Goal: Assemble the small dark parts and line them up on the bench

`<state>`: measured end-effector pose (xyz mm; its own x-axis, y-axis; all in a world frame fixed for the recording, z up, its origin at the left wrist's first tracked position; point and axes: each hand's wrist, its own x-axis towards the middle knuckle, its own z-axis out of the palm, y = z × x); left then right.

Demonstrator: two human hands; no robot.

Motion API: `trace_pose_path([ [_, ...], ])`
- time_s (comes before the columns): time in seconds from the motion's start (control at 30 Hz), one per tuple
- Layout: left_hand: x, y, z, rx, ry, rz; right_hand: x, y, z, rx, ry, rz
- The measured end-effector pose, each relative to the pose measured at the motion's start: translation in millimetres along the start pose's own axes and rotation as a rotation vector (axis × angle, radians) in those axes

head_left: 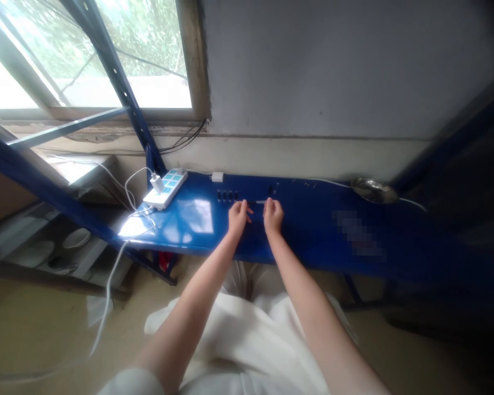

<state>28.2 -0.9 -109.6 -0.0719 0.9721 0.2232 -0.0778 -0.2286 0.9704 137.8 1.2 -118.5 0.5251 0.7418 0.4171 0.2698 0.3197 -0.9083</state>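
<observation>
Blue tabletop [304, 230], head view: left hand [237, 216] and right hand [274, 216], pinched narrow, hold a slender piece [260, 202] between them, seemingly unfinished; at their ten o'clock, four small dark parts [224, 196] line up, done or waiting unclear.

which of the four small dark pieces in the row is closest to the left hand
The rightmost dark piece: it lies just beyond the left hand, while the other three pieces sit farther left.

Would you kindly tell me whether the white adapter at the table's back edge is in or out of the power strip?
Out: the white adapter lies on the blue table, visibly apart from the power strip.
</observation>
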Motion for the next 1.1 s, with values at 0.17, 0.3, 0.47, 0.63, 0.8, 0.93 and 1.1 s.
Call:
trace_pose_path([
  [0.17, -0.8, 1.1, -0.5, -0.009, -0.019, -0.026, 2.0, 1.3, 0.1, 0.053, 0.06, 0.014],
  [0.3, -1.9, 3.8, 0.0, 0.015, -0.097, -0.018, 1.0, 2.5, 1.7, 0.027, -0.082, -0.086],
  [0.47, 1.1, 2.1, 0.6, -0.042, -0.048, -0.065, -0.5, 8.3, 4.6, -0.066, -0.221, -0.221],
  [0.63, 3.2, -1.0, 0.3, -0.086, -0.017, -0.078, -0.8, 12.2, 6.9, -0.111, -0.314, -0.302],
  [0.8, 2.8, -1.6, 0.0, -0.07, 0.017, -0.032, -0.6, 12.9, 8.3, -0.143, -0.352, -0.353],
  [0.93, 3.1, -3.0, -0.3, -0.042, 0.025, 0.003, -0.7, 9.7, 8.3, -0.162, -0.365, -0.405],
  [1.1, 2.8, -3.5, -0.6, 0.012, 0.01, 0.019, -1.5, 4.2, 6.8, -0.176, -0.385, -0.425],
])
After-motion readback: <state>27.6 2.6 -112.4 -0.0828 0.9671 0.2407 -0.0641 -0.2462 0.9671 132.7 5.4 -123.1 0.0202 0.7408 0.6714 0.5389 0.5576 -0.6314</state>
